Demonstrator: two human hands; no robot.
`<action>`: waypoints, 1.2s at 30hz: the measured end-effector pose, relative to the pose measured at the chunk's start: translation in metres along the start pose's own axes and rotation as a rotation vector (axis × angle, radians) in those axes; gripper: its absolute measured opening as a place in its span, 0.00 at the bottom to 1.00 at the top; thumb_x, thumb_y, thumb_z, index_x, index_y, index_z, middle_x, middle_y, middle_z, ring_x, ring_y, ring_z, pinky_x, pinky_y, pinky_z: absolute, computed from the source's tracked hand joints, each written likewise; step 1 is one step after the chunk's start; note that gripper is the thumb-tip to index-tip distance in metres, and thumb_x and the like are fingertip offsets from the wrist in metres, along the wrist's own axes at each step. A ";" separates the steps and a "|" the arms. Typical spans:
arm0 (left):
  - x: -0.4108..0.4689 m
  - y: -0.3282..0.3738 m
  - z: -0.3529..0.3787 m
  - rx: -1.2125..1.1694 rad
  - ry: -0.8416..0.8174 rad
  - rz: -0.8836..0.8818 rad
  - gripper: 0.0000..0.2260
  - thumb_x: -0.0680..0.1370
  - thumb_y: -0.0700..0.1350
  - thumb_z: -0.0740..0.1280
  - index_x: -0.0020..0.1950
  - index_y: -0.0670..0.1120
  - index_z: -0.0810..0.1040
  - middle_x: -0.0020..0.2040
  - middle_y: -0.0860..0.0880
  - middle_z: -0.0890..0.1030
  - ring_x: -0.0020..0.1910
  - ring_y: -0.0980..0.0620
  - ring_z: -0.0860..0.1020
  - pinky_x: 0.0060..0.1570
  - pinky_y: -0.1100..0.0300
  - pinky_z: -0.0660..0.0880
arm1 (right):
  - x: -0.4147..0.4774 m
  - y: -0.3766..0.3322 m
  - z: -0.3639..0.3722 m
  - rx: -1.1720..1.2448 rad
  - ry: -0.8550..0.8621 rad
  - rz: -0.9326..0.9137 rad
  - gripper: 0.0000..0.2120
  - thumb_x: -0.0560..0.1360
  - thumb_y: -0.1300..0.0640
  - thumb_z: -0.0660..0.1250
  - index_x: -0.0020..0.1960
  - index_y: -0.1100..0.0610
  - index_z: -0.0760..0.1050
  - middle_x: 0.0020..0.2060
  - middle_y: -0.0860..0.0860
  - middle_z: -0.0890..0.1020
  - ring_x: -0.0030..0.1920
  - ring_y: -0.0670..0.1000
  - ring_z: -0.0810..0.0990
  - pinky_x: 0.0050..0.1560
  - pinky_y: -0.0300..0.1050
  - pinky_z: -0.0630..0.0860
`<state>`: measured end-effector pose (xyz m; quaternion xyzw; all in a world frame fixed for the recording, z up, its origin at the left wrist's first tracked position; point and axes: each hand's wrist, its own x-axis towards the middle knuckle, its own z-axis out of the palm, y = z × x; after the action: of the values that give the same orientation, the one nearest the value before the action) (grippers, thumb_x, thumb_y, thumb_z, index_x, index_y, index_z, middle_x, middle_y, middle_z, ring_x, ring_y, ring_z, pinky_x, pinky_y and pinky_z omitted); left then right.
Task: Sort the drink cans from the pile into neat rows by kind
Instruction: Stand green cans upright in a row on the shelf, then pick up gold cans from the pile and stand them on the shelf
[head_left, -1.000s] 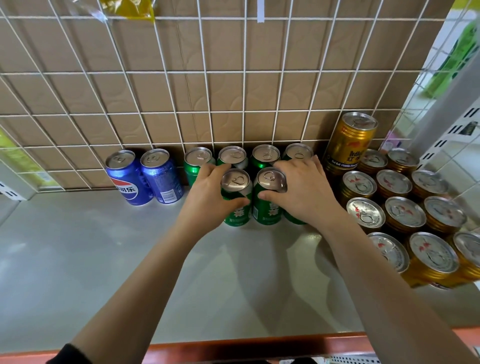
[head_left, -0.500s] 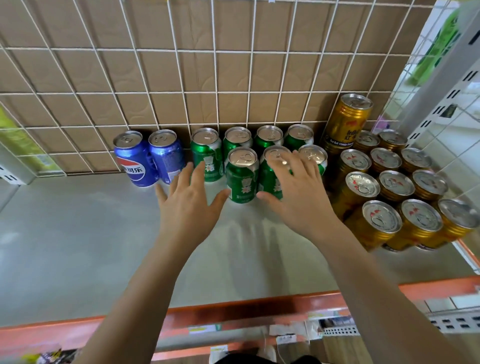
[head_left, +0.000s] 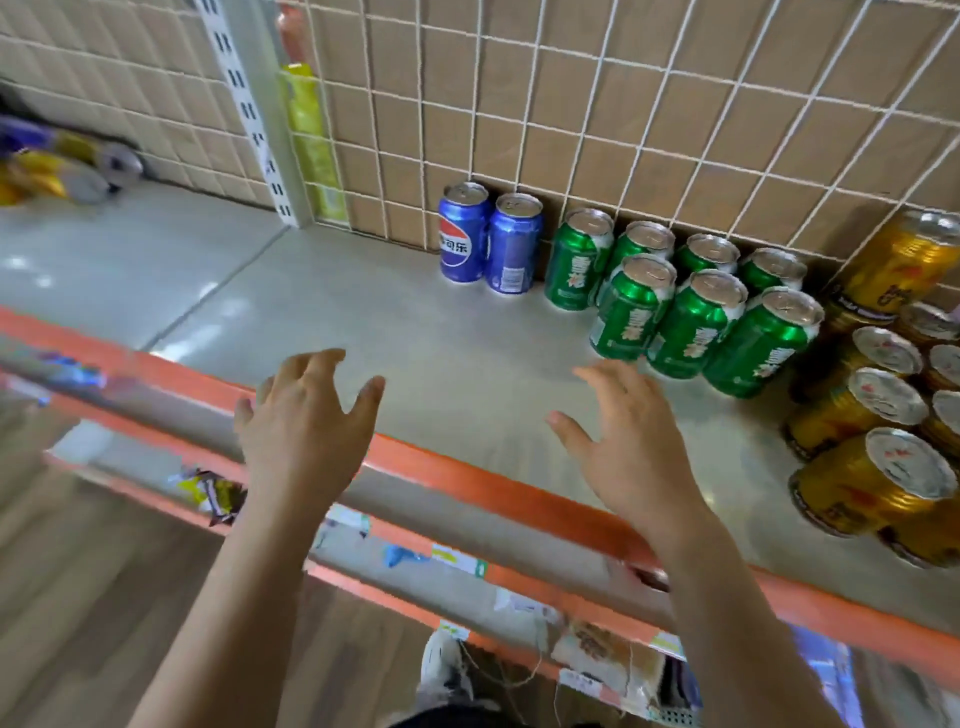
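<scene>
Both hands over the orange rail (head_left: 467, 475): left hand (head_left: 306, 431) and right hand (head_left: 628, 457) hover, fingers spread, holding nothing. Just past the rail, gold cans (head_left: 872, 415) crowd its right end. Green cans (head_left: 696, 317) stand beyond in two rows, three ahead of four. Farthest from the rail, two blue cans (head_left: 488, 239) touch the grid (head_left: 571, 104).
</scene>
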<state>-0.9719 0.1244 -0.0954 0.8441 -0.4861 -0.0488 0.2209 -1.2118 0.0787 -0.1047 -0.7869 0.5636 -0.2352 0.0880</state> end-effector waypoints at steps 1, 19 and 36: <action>-0.007 -0.014 -0.006 0.006 0.009 -0.040 0.22 0.76 0.57 0.64 0.66 0.48 0.72 0.65 0.42 0.73 0.64 0.38 0.71 0.65 0.42 0.64 | -0.001 -0.007 0.007 0.013 -0.025 -0.042 0.22 0.72 0.52 0.71 0.63 0.59 0.74 0.60 0.57 0.75 0.60 0.60 0.72 0.60 0.52 0.68; -0.033 -0.230 -0.118 -0.007 0.144 -0.491 0.24 0.76 0.61 0.60 0.68 0.52 0.70 0.65 0.46 0.72 0.63 0.42 0.71 0.58 0.48 0.69 | 0.023 -0.231 0.116 0.197 -0.227 -0.442 0.21 0.71 0.55 0.71 0.62 0.58 0.73 0.57 0.54 0.76 0.56 0.58 0.72 0.52 0.48 0.70; 0.049 -0.448 -0.184 -0.108 0.205 -0.619 0.21 0.77 0.58 0.61 0.67 0.52 0.69 0.63 0.49 0.74 0.62 0.46 0.70 0.50 0.57 0.64 | 0.090 -0.447 0.247 0.278 -0.334 -0.503 0.20 0.72 0.54 0.69 0.63 0.54 0.73 0.57 0.51 0.75 0.59 0.53 0.71 0.55 0.37 0.61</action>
<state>-0.5333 0.3358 -0.1122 0.9393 -0.1784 -0.0543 0.2878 -0.6952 0.1194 -0.1159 -0.9096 0.2917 -0.1922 0.2249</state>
